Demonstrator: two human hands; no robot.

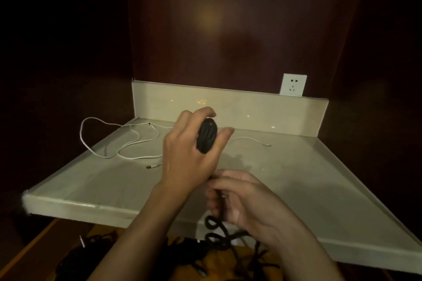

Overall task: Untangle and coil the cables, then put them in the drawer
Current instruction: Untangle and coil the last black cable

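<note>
no readable text, labels, brands, numbers or signs anywhere

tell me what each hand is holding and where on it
The left hand grips a wound coil of black cable around its middle. The right hand pinches the loose run of the same cable just below the coil.

White cables (118, 141) are sprawling over the left rear of the countertop (296, 166), blocking that part. The right half and near left of the frame's counter are lying bare. A raised backsplash (251, 109) is walling the far edge, and black cables (219, 235) are crowding the bottom centre.
</note>
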